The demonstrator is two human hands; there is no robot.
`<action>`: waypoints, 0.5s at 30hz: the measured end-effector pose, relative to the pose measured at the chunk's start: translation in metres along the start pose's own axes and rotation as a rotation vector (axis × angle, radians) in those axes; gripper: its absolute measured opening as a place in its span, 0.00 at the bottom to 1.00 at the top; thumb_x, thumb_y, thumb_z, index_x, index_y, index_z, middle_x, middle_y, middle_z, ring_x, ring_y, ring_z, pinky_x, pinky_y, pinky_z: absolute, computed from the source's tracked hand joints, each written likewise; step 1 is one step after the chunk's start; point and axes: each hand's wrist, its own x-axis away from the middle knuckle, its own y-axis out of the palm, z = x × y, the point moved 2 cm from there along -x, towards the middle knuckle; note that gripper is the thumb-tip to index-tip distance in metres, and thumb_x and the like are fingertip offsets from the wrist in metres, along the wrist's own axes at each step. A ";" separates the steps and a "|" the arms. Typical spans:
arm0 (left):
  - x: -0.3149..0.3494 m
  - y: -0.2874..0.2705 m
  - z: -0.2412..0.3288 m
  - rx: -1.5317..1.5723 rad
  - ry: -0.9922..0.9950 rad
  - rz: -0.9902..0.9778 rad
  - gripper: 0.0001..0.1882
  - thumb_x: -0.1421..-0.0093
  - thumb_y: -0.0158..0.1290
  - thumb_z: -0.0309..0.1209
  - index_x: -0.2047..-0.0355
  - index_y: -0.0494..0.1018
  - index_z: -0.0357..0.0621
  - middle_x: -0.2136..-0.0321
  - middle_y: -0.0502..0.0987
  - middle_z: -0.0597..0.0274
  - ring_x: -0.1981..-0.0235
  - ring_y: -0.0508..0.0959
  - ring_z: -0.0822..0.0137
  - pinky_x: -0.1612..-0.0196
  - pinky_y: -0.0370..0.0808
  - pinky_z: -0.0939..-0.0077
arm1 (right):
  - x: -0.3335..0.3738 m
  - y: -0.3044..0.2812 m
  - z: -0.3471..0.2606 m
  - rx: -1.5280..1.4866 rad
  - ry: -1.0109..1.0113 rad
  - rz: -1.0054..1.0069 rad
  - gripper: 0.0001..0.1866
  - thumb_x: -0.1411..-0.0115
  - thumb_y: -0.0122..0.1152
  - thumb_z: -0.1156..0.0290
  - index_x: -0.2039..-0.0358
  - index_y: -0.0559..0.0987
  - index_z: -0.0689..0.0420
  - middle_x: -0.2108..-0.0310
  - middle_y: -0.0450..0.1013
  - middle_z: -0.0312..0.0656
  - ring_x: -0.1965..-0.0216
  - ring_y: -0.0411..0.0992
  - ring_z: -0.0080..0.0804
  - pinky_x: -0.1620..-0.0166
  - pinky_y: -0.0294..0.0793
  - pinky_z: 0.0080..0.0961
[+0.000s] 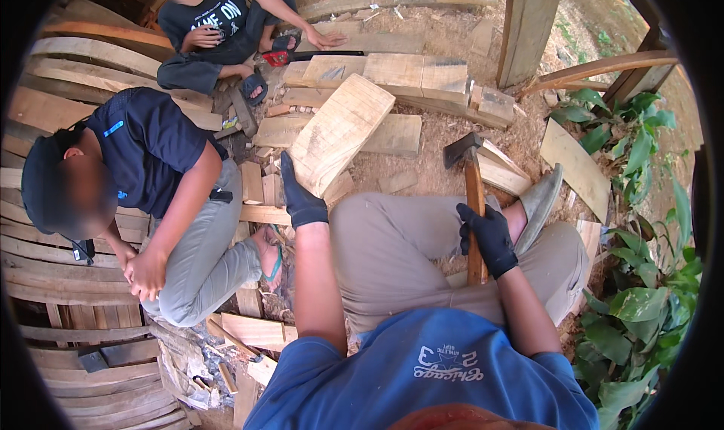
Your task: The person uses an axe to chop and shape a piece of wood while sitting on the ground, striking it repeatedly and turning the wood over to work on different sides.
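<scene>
My left hand (303, 196), in a black glove, grips the lower left end of a thick pale wooden board (343, 132). The board is tilted, its broad sawn face turned up, above other timber on the ground. My right hand (489, 238), also gloved in black, is wrapped round the brown wooden handle of a hatchet (474, 185). Its dark metal head (461, 149) points up and away from me, above the ground beyond my crossed legs. Blade and board are apart.
Stacked wooden blocks (422, 79) lie ahead, with a red-handled saw (313, 55) behind. One person (143, 159) sits close on my left, another (226, 30) at the far left. Curved planks (83, 264) line the left side. Leafy plants (633, 317) grow at right, near a wooden post (528, 30).
</scene>
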 end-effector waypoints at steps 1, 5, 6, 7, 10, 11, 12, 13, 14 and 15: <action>0.006 0.005 -0.003 0.037 -0.008 -0.033 0.36 0.28 0.57 0.53 0.29 0.69 0.41 0.33 0.76 0.55 0.34 0.76 0.54 0.30 0.72 0.58 | -0.002 0.002 -0.004 0.020 -0.002 -0.003 0.22 0.34 0.75 0.55 0.57 0.77 0.61 0.76 0.74 0.38 0.81 0.74 0.28 0.77 0.75 0.29; 0.040 0.043 -0.020 0.097 -0.039 -0.070 0.38 0.27 0.55 0.55 0.27 0.67 0.42 0.30 0.73 0.54 0.31 0.73 0.54 0.27 0.69 0.56 | -0.013 0.016 -0.036 0.087 -0.045 0.010 0.25 0.37 0.77 0.52 0.58 0.77 0.62 0.76 0.76 0.39 0.82 0.74 0.28 0.77 0.75 0.28; 0.046 0.050 -0.026 0.135 -0.051 -0.109 0.37 0.26 0.54 0.53 0.26 0.66 0.42 0.29 0.71 0.53 0.30 0.72 0.52 0.26 0.68 0.54 | -0.016 0.024 -0.048 0.102 -0.067 0.008 0.26 0.37 0.77 0.51 0.57 0.78 0.62 0.75 0.77 0.39 0.82 0.75 0.28 0.77 0.75 0.28; 0.054 0.057 -0.034 0.140 -0.047 -0.130 0.37 0.26 0.54 0.52 0.26 0.65 0.42 0.28 0.71 0.53 0.29 0.72 0.52 0.26 0.67 0.53 | -0.018 0.033 -0.058 0.098 -0.117 0.017 0.27 0.37 0.77 0.51 0.57 0.78 0.63 0.74 0.77 0.40 0.82 0.74 0.28 0.78 0.75 0.28; 0.080 0.086 -0.051 0.237 -0.105 -0.205 0.35 0.25 0.54 0.46 0.25 0.63 0.40 0.28 0.69 0.50 0.28 0.69 0.48 0.25 0.67 0.49 | -0.026 0.058 -0.093 0.091 -0.262 0.035 0.28 0.37 0.76 0.49 0.55 0.80 0.64 0.72 0.79 0.41 0.83 0.74 0.28 0.79 0.75 0.29; 0.088 0.090 -0.055 0.241 -0.158 -0.194 0.36 0.25 0.54 0.46 0.25 0.62 0.40 0.27 0.68 0.49 0.28 0.69 0.48 0.25 0.67 0.48 | -0.032 0.061 -0.099 0.102 -0.293 0.036 0.29 0.37 0.76 0.49 0.54 0.80 0.65 0.71 0.79 0.41 0.83 0.74 0.28 0.78 0.75 0.29; 0.093 0.094 -0.060 0.236 -0.180 -0.220 0.36 0.26 0.54 0.45 0.25 0.62 0.40 0.27 0.68 0.49 0.27 0.69 0.48 0.25 0.67 0.48 | -0.035 0.063 -0.106 0.112 -0.324 0.037 0.30 0.36 0.75 0.49 0.53 0.80 0.65 0.70 0.80 0.42 0.83 0.74 0.28 0.78 0.75 0.29; 0.098 0.097 -0.066 0.231 -0.203 -0.247 0.35 0.26 0.54 0.44 0.25 0.62 0.40 0.27 0.68 0.49 0.27 0.68 0.48 0.25 0.67 0.48 | -0.034 0.063 -0.112 0.039 -0.334 0.029 0.29 0.36 0.75 0.49 0.53 0.80 0.65 0.70 0.80 0.42 0.82 0.74 0.28 0.78 0.75 0.28; 0.103 0.097 -0.070 0.255 -0.244 -0.276 0.35 0.26 0.55 0.43 0.25 0.62 0.40 0.28 0.68 0.49 0.27 0.68 0.49 0.26 0.67 0.49 | -0.034 0.065 -0.117 -0.038 -0.342 0.019 0.29 0.36 0.74 0.49 0.53 0.80 0.66 0.70 0.80 0.42 0.82 0.74 0.28 0.78 0.75 0.28; 0.108 0.097 -0.074 0.279 -0.286 -0.306 0.35 0.26 0.55 0.42 0.25 0.62 0.39 0.28 0.69 0.49 0.27 0.69 0.49 0.26 0.67 0.49 | -0.033 0.064 -0.121 -0.116 -0.349 0.009 0.29 0.35 0.74 0.49 0.53 0.80 0.66 0.69 0.80 0.42 0.82 0.74 0.28 0.78 0.75 0.28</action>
